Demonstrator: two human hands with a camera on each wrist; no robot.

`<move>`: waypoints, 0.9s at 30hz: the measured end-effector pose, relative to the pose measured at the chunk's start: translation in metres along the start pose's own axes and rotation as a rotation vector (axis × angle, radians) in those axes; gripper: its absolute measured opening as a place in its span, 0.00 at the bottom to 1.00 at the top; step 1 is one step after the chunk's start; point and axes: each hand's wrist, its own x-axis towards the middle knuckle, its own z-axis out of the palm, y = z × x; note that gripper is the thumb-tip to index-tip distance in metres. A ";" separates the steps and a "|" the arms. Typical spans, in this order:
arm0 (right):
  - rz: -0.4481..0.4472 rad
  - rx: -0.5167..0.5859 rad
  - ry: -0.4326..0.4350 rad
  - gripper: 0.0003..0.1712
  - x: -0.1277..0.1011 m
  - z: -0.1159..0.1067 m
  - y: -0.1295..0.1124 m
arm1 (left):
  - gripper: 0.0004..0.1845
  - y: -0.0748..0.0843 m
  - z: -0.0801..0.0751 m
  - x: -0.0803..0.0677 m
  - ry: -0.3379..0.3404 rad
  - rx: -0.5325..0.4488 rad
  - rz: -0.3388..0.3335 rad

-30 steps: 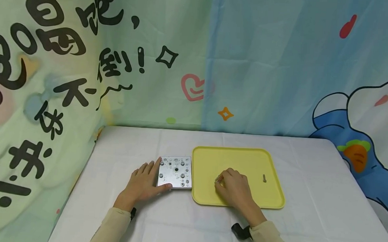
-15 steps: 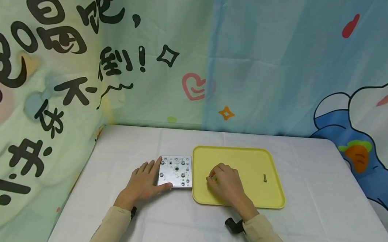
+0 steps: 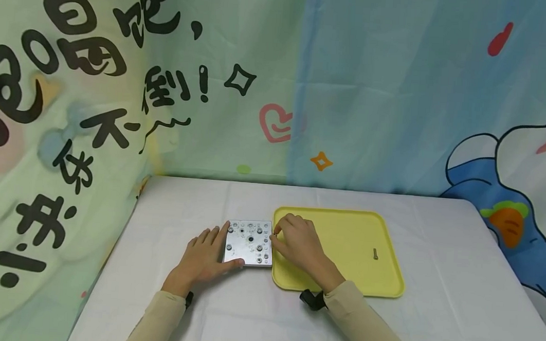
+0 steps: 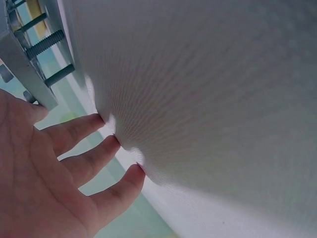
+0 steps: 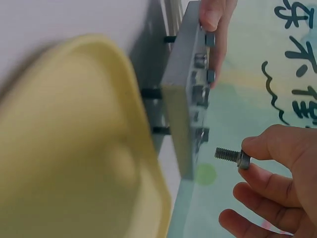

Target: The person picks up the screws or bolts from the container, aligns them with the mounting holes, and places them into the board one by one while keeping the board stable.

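Note:
A silver metal plate [image 3: 249, 241] carries several screws in its top. Their threaded shanks [image 4: 45, 44] stick out below it in the left wrist view. My left hand [image 3: 205, 259] lies along the plate's left side, index finger at the far left corner and thumb on the near edge. Its other fingertips [image 4: 133, 171] press on the white cloth. My right hand [image 3: 299, 244] pinches a short socket-head screw [image 5: 233, 156] by its head, thumb against index finger. The screw's threaded end points toward the plate's top face, with a gap between them.
A yellow tray [image 3: 336, 287] stands directly right of the plate, and one loose screw [image 3: 375, 254] lies in its right part. White cloth [image 3: 438, 282] covers the table. Printed curtains [image 3: 374, 93] hang behind it.
My right hand has moved left across the tray with the pinched screw, up to the plate's right edge. The left hand and plate keep their place.

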 end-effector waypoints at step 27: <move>-0.076 -0.068 -0.149 0.08 0.030 0.028 -0.027 | 0.58 -0.004 0.003 0.002 0.003 0.011 -0.005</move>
